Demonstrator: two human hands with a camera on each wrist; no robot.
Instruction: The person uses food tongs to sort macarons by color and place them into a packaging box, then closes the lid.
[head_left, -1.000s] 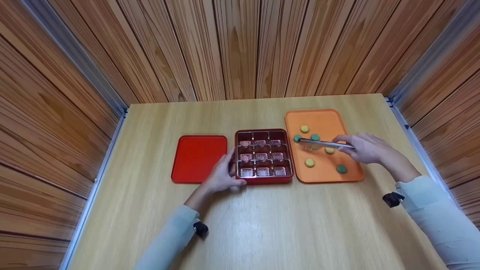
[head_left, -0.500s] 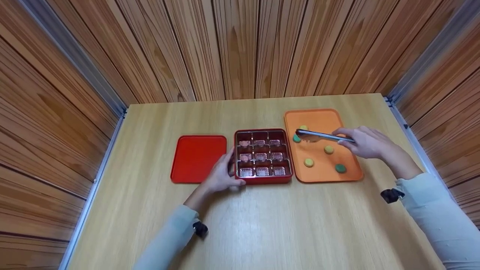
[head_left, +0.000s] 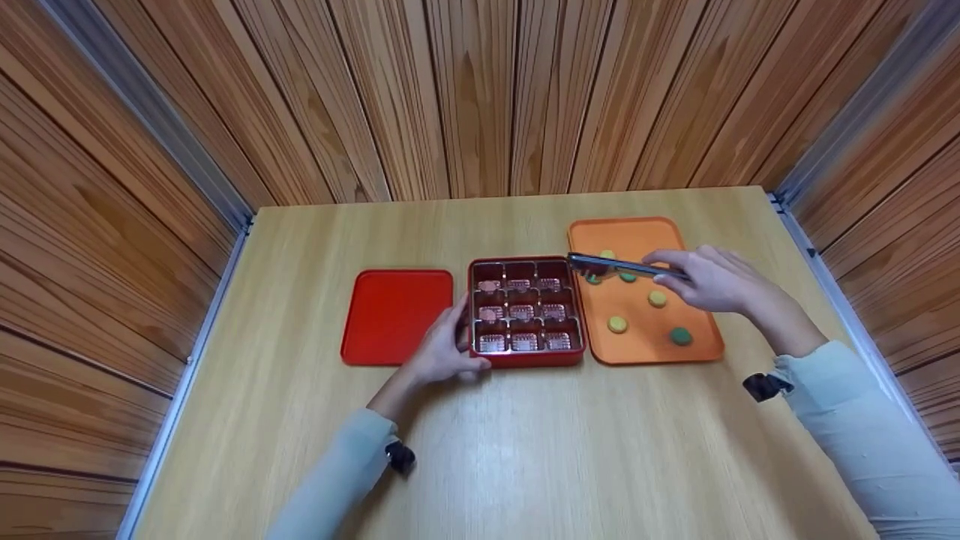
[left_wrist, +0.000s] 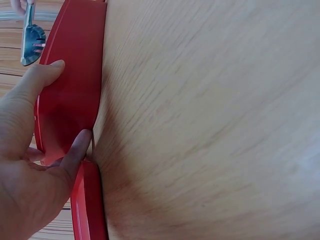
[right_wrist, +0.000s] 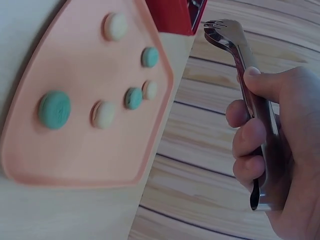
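My left hand [head_left: 444,351] holds the near left corner of a red box [head_left: 529,361], its thumb on the front wall and fingers along the left side. A clear insert divides the box into several compartments; two at the left bear pinkish round pieces. My right hand [head_left: 709,279] grips metal serving tongs [right_wrist: 260,115], their toothed head at the box's far right corner. A pinkish bit shows at the tongs' head in the left wrist view; whether the tongs pinch a macaron I cannot tell. Cream macarons [right_wrist: 102,114] and green macarons [right_wrist: 54,109] lie on an orange tray [head_left: 645,346].
A red lid [head_left: 397,315] lies flat to the left of the box, close by the left hand. The tray stands right beside the box's right wall. Wooden panels [head_left: 480,97] enclose the light wooden table [head_left: 525,442] at the back and sides.
The right hand has moved the tongs up and left, from over the tray's macarons to the box's far right corner. A yellowish piece seen under the tongs no longer shows. The left hand stays.
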